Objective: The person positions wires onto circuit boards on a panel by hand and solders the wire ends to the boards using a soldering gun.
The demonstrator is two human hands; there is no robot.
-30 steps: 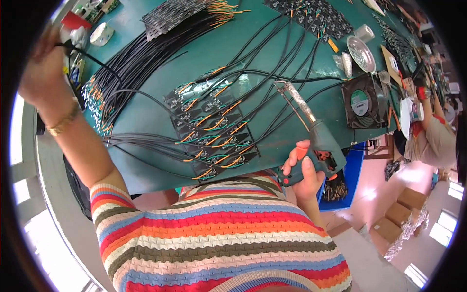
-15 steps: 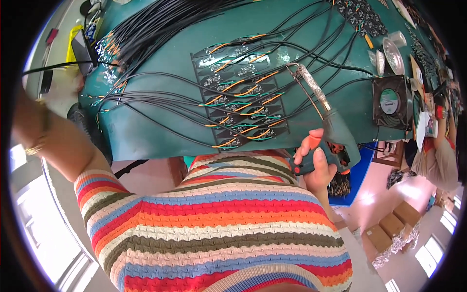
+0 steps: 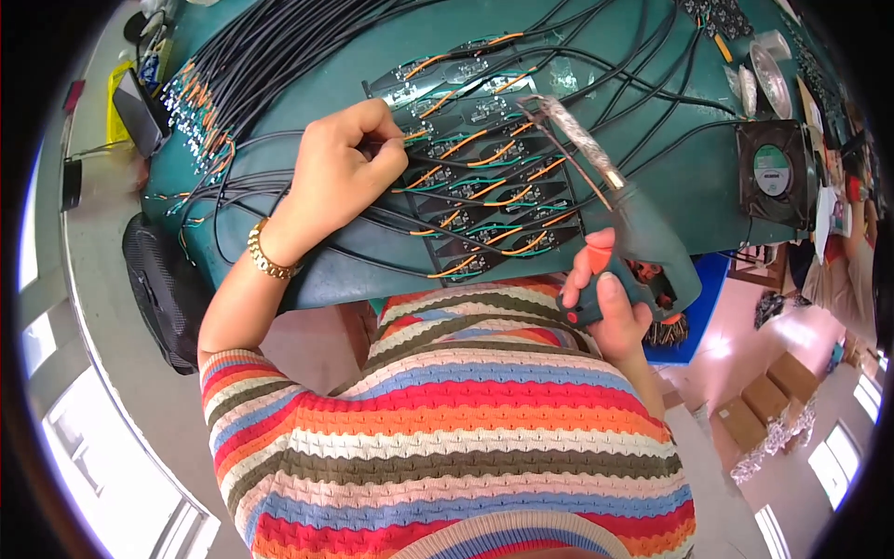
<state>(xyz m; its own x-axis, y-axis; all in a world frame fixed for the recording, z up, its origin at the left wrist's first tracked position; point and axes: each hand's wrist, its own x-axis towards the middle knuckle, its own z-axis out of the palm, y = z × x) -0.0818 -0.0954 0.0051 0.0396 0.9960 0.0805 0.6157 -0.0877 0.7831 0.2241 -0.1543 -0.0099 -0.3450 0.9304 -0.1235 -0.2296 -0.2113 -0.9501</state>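
My left hand (image 3: 343,170) is over the left side of a panel of black circuit boards (image 3: 456,265). Its thumb and forefinger are pinched round the end of a black cable, where orange and green wires (image 3: 414,137) come out beside the boards. My right hand (image 3: 610,303) grips a dark green soldering gun (image 3: 656,238) with its fingers round the handle by the orange trigger. The gun's foil-wrapped barrel (image 3: 579,135) points up and left, and its tip is over the right side of the panel. Several boards carry orange and green wires across them.
A thick bundle of black cables (image 3: 270,56) lies at the far left of the green table (image 3: 670,205). To the right stand a square fan (image 3: 775,174) and a round metal dish (image 3: 769,79). A phone (image 3: 140,112) rests at the left edge, above a black chair back (image 3: 160,293).
My left hand has come in from the left, off the cable bundle, to the boards and now pinches a cable end there. My right hand keeps the soldering gun in nearly the same place.
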